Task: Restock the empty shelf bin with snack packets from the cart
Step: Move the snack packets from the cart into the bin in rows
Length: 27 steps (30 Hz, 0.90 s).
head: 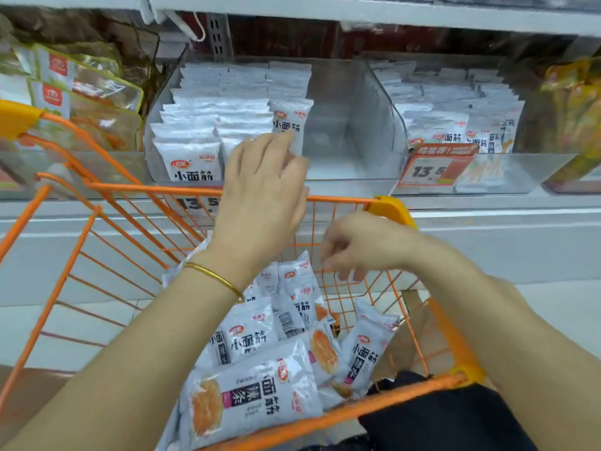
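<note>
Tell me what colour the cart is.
The cart is orange wire, with yellow corner caps. It shows clearly in the head view.

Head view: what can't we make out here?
All in the head view:
- Left hand: its own back hides the fingertips, so its grip on the packet is unclear.
- Lower price label: the cart rim and wires cut across its digits.
- Right price tag: last digit blurred.
- Cart packets: forearms cover some, so no count.

White shelving (pixel 487 242) (pale floor (pixel 566 301))
</note>
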### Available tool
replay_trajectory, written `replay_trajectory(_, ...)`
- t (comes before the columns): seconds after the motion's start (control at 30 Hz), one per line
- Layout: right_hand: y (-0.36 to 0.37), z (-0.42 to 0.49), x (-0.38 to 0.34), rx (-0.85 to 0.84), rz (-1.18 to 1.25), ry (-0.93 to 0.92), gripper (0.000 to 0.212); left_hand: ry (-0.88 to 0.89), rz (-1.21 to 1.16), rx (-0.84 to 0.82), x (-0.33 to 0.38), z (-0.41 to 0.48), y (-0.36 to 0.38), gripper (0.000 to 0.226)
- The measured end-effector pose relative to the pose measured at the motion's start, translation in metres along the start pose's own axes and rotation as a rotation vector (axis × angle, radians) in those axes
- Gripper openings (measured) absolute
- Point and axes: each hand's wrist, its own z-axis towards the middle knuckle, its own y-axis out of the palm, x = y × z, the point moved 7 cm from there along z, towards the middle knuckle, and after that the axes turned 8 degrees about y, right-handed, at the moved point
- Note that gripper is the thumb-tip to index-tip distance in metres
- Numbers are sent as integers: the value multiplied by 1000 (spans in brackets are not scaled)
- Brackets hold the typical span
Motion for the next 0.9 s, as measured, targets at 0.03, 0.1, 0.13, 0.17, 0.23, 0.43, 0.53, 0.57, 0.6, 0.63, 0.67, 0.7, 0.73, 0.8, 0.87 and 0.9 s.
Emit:
replay_trajectory(0.03,25,0,12,-148,-224,60,10,27,-21,-2,7,-5,1,30)
replay_trajectory(0.1,56,-1,34,-380,-525,172,31,81,-59,-31,16,-13,8,27)
replay_trajectory(0.13,63,-2,40,-435,-582,224,40,99,-70,-51,18,-16,13,26)
replay_trajectory(0.17,67,-3,44,-460,-621,253,45,105,-83,-69,19,-18,18,27)
replay_trajectory(0.23,75,-2,46,-479,-774,254,42,89,-134,-99,18,-20,24,31)
replay_trajectory(0.43,60,12,37,-274,-674,112,21,15,-370,-112,21,-25,28,33)
replay_trajectory(0.53,14,4,16,28,-288,-21,24,-4,-401,-60,14,-21,21,33)
replay_trajectory(0.57,-2,-5,9,127,-224,-58,19,-13,-405,-46,12,-20,19,33)
replay_trajectory(0.6,-17,-13,4,222,-168,-95,15,-29,-427,-37,9,-18,15,35)
replay_trajectory(0.63,-31,-22,-1,301,-101,-126,13,-60,-478,-43,8,-16,12,35)
replay_trajectory(0.67,-44,-29,-4,365,-10,-151,12,-113,-583,-80,8,-14,12,34)
replay_trajectory(0.7,-56,-34,-6,408,117,-172,11,-188,-746,-144,10,-15,14,31)
replay_trajectory(0.73,-65,-36,-7,429,275,-195,11,-266,-948,-228,14,-16,19,27)
replay_trajectory(0.8,-75,-35,-5,454,572,-210,15,-369,-1223,-322,21,-17,26,18)
replay_trajectory(0.87,-76,-29,-1,472,808,-188,12,-421,-1253,-289,14,-12,24,7)
replay_trajectory(0.9,-73,-25,1,439,925,-177,12,-459,-1236,-237,6,-9,22,3)
